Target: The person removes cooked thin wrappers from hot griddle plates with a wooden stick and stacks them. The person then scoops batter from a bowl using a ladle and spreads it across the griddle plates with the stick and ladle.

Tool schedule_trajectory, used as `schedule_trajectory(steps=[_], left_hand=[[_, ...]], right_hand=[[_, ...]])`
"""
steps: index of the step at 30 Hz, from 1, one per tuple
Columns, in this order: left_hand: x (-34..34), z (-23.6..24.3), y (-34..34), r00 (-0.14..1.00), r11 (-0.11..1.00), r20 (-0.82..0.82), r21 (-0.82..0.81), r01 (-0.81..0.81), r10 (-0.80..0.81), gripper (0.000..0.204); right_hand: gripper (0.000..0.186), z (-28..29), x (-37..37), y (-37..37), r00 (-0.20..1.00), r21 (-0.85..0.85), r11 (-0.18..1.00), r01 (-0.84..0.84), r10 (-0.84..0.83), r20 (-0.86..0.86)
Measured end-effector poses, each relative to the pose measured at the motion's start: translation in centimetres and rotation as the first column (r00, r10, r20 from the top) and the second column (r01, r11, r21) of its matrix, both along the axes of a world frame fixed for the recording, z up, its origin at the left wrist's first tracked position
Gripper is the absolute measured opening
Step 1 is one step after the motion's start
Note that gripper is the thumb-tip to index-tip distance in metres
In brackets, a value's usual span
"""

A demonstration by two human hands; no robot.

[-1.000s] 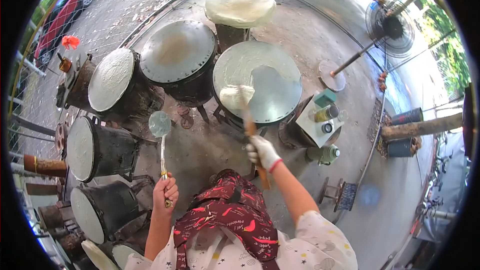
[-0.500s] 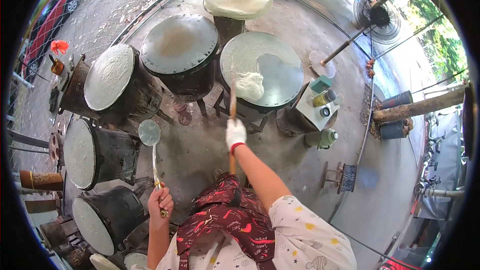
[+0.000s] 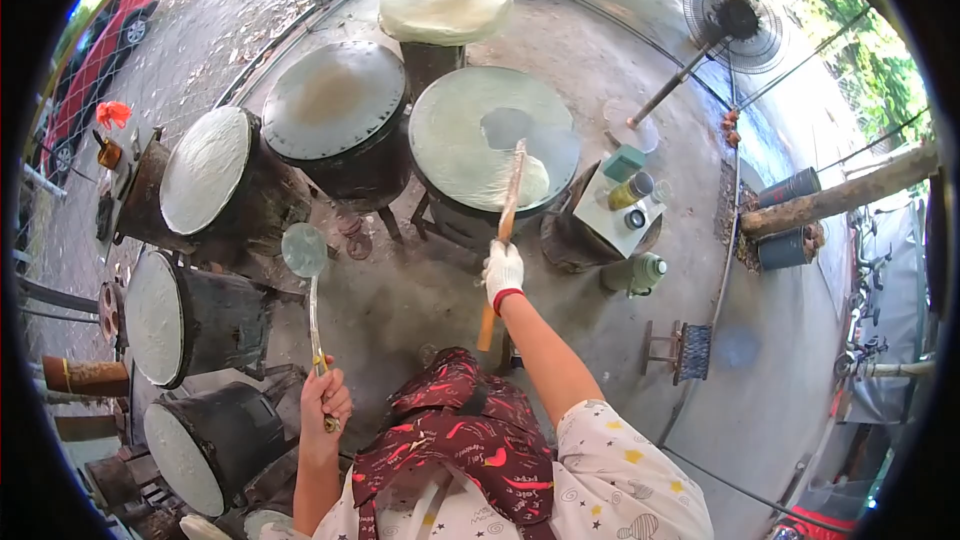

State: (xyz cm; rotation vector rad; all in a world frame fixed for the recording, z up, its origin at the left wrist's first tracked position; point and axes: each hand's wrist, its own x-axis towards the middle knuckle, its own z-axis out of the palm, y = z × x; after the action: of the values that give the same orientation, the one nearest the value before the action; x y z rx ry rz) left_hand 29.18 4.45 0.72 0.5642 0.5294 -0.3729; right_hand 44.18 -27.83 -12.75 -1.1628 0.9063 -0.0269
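My right hand (image 3: 503, 273), in a white glove with a red cuff, is closed around a long wooden paddle (image 3: 513, 190). The paddle's far end reaches over a large round griddle (image 3: 507, 127) on a dark drum. Pale wet batter (image 3: 450, 130) coats much of this griddle, leaving a patch of bare metal. A thicker lump of batter (image 3: 535, 180) sits by the paddle, near the griddle's front right. My bare left hand (image 3: 325, 402) grips the handle of a ladle (image 3: 304, 250) with a round, pale, coated head, held over the floor, apart from the drums.
Several more drum stoves curve round my left, topped with pale sheets such as this one (image 3: 205, 170). A bare griddle (image 3: 335, 98) and a stack of pale sheets (image 3: 445, 6) stand farther off. At right are a small table (image 3: 605, 202) with jars, a green flask (image 3: 635, 275) and a low stool (image 3: 692, 352).
My right hand and the paddle have swung rightward across the griddle. Batter now covers more of its surface and the lump is smaller. My left hand still holds the ladle.
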Motion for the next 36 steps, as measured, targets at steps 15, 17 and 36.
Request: schedule_trajectory(steps=[15,17,36], left_hand=[[0.2,1.5,-20.5,0.996,0.993,0.054,-0.1,-0.062,0.067,0.02],[0.5,2.1,-23.1,0.997,0.994,0.061,-0.096,-0.05,0.056,0.02],[2.6,2.2,-28.4,0.996,0.997,0.044,-0.006,-0.073,0.073,0.021]], right_hand=[[0.035,0.4,-4.2,-18.8,0.614,-0.163,0.593,-0.789,0.774,-0.154],[0.038,0.1,-4.3,-22.3,0.708,-0.208,0.677,-0.706,0.681,-0.187],[0.038,-1.5,-1.2,-29.0,0.415,-0.494,0.28,-0.823,0.891,-0.186]])
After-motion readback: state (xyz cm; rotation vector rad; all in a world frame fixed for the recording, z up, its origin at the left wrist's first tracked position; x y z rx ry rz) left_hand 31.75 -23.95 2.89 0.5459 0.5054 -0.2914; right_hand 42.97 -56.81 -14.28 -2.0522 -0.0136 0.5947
